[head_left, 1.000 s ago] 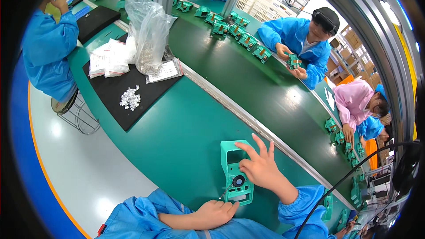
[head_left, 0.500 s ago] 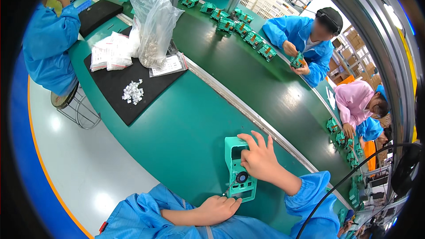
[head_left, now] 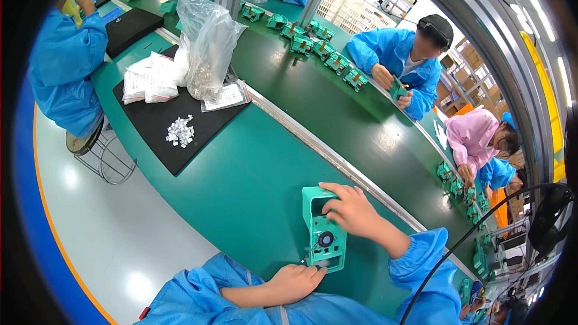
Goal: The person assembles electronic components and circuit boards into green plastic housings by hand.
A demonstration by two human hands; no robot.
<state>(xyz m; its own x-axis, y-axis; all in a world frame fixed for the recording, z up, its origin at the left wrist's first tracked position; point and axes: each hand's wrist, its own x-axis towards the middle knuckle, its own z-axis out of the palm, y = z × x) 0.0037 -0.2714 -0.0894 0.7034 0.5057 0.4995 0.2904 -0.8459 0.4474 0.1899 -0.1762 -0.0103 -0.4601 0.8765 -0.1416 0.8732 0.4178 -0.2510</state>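
A green plastic housing [head_left: 317, 227] stands just in front of me on the green bench, with an opening at either end. A round black speaker [head_left: 326, 239] sits in its middle, and a thin wire [head_left: 310, 253] runs from it to the lower left edge. My right hand [head_left: 356, 209] grips the housing's upper end, fingers over the top edge and at the upper opening. My left hand [head_left: 294, 283] is closed at the lower left corner, its fingertips pinching the wire's end; the fingers partly hide the grip.
To the left, a black mat [head_left: 189, 149] carries small white parts [head_left: 180, 131], filled bags [head_left: 150, 77] and a large clear bag [head_left: 208, 42]. Beyond a metal rail [head_left: 313, 141], green assemblies [head_left: 324, 48] line the belt. Co-workers sit around; a black cable [head_left: 460, 238] crosses at right.
My right fingers have shifted from near the speaker up to the housing's upper opening. My left hand stays at the wire. Across the belt, a co-worker has turned the green part in their hands.
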